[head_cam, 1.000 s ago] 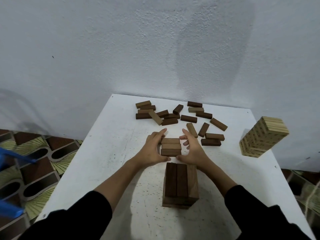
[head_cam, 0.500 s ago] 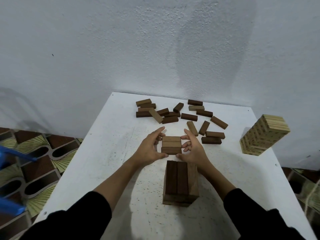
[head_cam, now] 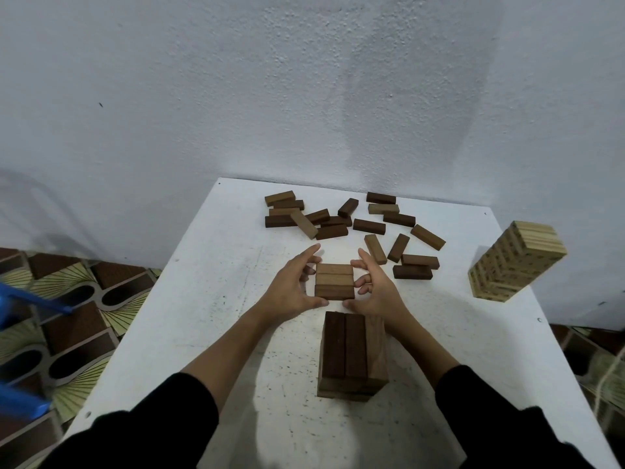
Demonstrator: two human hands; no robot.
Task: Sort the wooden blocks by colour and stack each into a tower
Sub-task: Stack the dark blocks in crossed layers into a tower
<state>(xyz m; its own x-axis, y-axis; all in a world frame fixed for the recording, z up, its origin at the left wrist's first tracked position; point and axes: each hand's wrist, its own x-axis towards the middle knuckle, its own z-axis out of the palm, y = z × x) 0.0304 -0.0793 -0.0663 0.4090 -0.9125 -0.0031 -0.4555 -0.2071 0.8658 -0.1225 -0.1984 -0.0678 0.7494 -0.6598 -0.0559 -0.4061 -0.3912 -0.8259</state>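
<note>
Three brown blocks (head_cam: 334,280) lie side by side as one square set in the middle of the white table (head_cam: 209,282). My left hand (head_cam: 293,286) holds the set's left side, thumb at its near corner and fingers along the far end. My right hand (head_cam: 375,288) holds the right side the same way. Just nearer to me stands the dark brown tower (head_cam: 351,353), its top layer made of three blocks. Several loose brown blocks (head_cam: 368,226) are scattered toward the table's far edge. A finished pale wood tower (head_cam: 515,262) stands at the right edge.
A textured white wall (head_cam: 304,96) rises right behind the table. Patterned floor tiles (head_cam: 67,316) and part of a blue plastic object (head_cam: 20,306) show on the left. The table's right edge runs close beside the pale tower.
Both hands have closed in around the three-block set and squared it up; the set sits slightly nearer the dark tower. Towers and loose blocks have not moved.
</note>
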